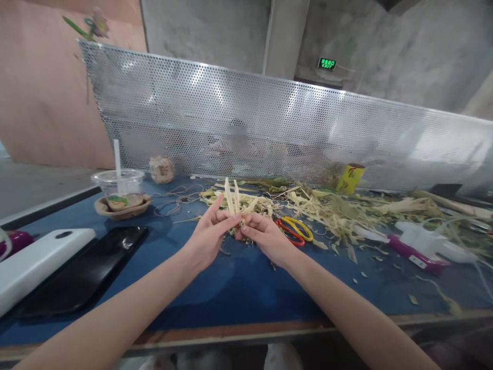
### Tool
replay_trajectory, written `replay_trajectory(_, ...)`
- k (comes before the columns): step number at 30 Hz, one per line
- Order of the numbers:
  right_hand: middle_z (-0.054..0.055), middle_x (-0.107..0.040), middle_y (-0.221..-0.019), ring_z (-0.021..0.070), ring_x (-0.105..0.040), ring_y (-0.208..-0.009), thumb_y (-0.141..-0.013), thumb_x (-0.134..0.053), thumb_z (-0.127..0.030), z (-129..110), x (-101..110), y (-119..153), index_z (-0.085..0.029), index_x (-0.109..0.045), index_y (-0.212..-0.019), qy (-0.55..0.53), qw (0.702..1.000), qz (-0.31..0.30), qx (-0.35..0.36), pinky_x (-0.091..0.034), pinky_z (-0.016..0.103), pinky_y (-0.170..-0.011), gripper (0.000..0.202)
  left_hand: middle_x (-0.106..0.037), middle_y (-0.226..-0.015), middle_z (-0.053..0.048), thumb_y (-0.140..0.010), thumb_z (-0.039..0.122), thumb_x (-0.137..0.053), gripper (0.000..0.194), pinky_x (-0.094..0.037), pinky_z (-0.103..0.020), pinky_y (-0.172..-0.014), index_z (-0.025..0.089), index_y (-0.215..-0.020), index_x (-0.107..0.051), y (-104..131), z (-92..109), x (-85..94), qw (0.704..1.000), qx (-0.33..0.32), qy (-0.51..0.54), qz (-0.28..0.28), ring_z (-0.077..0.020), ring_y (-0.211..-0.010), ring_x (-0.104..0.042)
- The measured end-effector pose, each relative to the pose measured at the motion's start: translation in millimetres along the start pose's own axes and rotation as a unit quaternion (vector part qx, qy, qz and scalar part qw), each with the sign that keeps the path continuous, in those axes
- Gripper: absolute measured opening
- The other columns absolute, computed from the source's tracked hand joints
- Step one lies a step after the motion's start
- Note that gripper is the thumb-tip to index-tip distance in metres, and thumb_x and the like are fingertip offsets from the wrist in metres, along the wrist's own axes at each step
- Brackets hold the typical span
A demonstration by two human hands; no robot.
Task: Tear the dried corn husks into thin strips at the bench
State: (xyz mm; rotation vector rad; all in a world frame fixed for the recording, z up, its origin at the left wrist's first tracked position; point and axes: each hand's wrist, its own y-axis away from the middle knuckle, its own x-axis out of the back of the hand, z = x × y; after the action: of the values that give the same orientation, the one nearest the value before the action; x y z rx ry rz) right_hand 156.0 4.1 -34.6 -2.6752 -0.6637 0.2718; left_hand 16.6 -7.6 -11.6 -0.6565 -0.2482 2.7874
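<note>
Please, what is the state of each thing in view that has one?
Left hand: pinching pale strips
Right hand: pinching their base
Black phone: flat, screen dark
Clear cup: upright, straw inside
Scissors: lying down, blades hidden
Yellow tube: standing on end
Exit sign: lit

The fingers [230, 223] hide the low ends of the pale strips [228, 199]. The left edge cuts off the white box [46, 262] and a purple thing [21, 241]. Someone [236, 134] behind the mesh [173, 97] is blurry. Marks on the yellow tube [349, 180] are too small to tell.
</note>
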Motion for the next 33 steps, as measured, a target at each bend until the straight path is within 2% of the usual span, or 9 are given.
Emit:
replay_trajectory(5,-0.002,-0.061,-0.064,0.0113,-0.058,-0.062,-0.065,-0.071,-0.036,-0.5,-2.6,-0.5,-0.018,-0.053,-0.061,0.044,0.998,0.026,0.031,-0.045,0.027,-0.069,0.025,-0.062,-0.064,-0.001,-0.068,0.017,-0.067,0.049,-0.038,-0.021,-0.046,0.01,-0.115,-0.053,1.0,4.6,-4.8,0.998,0.056,0.018,0.01,-0.0084,-0.051,-0.05)
replay_trajectory(10,-0.001,-0.063,-0.065,0.0123,-0.059,-0.066,-0.068,-0.068,-0.037,1.5,2.1,-1.0,-0.019,-0.059,-0.068,0.027,0.999,0.012,0.014,-0.045,0.029,-0.073,0.021,-0.062,-0.064,0.0,-0.069,0.022,-0.068,0.04,-0.04,-0.021,-0.048,0.013,-0.106,-0.056,-2.5,3.3,1.4,0.999,0.045,0.009,-0.013,-0.0082,-0.05,-0.052)
replay_trajectory(14,-0.001,-0.061,-0.064,0.0114,-0.057,-0.067,-0.076,-0.059,-0.037,3.1,5.4,-0.9,-0.017,-0.062,-0.075,0.022,1.0,-0.014,-0.007,-0.042,0.027,-0.076,0.02,-0.064,-0.06,0.003,-0.067,0.022,-0.07,0.061,-0.044,-0.026,-0.056,0.015,-0.122,-0.045,-5.6,5.3,8.9,0.998,0.02,-0.063,-0.014,-0.0111,-0.052,-0.056)
replay_trajectory(17,-0.001,-0.061,-0.063,0.0112,-0.057,-0.064,-0.073,-0.062,-0.037,3.1,5.3,-1.2,-0.018,-0.058,-0.069,0.026,0.999,-0.021,-0.02,-0.043,0.027,-0.071,0.02,-0.065,-0.058,0.005,-0.061,0.018,-0.074,0.087,-0.045,-0.027,-0.061,0.014,-0.135,-0.028,-5.5,8.5,9.9,0.995,0.003,-0.102,0.014,-0.012,-0.054,-0.058)
replay_trajectory(20,-0.001,-0.061,-0.063,0.0131,-0.057,-0.063,-0.068,-0.067,-0.035,1.9,6.7,-1.6,-0.018,-0.055,-0.062,0.119,0.993,0.002,-0.011,-0.044,0.028,-0.067,0.022,-0.065,-0.057,0.004,-0.059,0.019,-0.075,0.097,-0.044,-0.027,-0.061,0.012,-0.138,-0.019,-5.3,7.0,8.0,0.994,0.023,-0.098,0.051,-0.0123,-0.054,-0.059)
replay_trajectory(24,0.0,-0.06,-0.065,0.0145,-0.057,-0.066,-0.068,-0.067,-0.032,-0.7,12.4,-2.2,-0.018,-0.056,-0.059,0.238,0.97,0.026,0.031,-0.044,0.029,-0.068,0.02,-0.067,-0.064,-0.003,-0.058,0.022,-0.076,0.069,-0.04,-0.026,-0.052,0.008,-0.119,-0.049,-7.3,1.6,3.8,0.99,0.091,-0.076,0.072,-0.0129,-0.052,-0.057)
replay_trajectory(28,-0.001,-0.062,-0.068,0.0132,-0.058,-0.067,-0.07,-0.065,-0.036,0.9,17.0,-3.1,-0.018,-0.055,-0.067,0.094,0.995,-0.017,-0.006,-0.044,0.028,-0.071,0.021,-0.065,-0.062,-0.004,-0.062,0.03,-0.073,0.041,-0.037,-0.025,-0.048,0.01,-0.097,-0.063,-9.9,6.4,-0.8,0.99,0.097,-0.086,0.061,-0.0136,-0.052,-0.057)
replay_trajectory(30,0.0,-0.062,-0.068,0.0126,-0.058,-0.068,-0.073,-0.063,-0.038,3.5,18.5,-3.5,-0.018,-0.058,-0.073,0.036,0.999,-0.022,-0.01,-0.043,0.028,-0.074,0.021,-0.065,-0.063,-0.004,-0.063,0.031,-0.072,0.043,-0.038,-0.025,-0.049,0.011,-0.1,-0.062,-12.1,11.3,-1.8,0.989,0.097,-0.093,0.06,-0.0155,-0.057,-0.06)
replay_trajectory(33,0.001,-0.062,-0.067,0.0134,-0.057,-0.07,-0.076,-0.058,-0.042,6.6,20.3,-4.1,-0.017,-0.062,-0.077,0.035,0.999,0.0,0.0,-0.043,0.029,-0.075,0.025,-0.069,-0.072,-0.005,-0.061,0.029,-0.074,0.064,-0.04,-0.026,-0.056,0.013,-0.119,-0.051,-17.2,15.1,-0.6,0.987,0.098,-0.111,0.068,-0.0184,-0.07,-0.063)
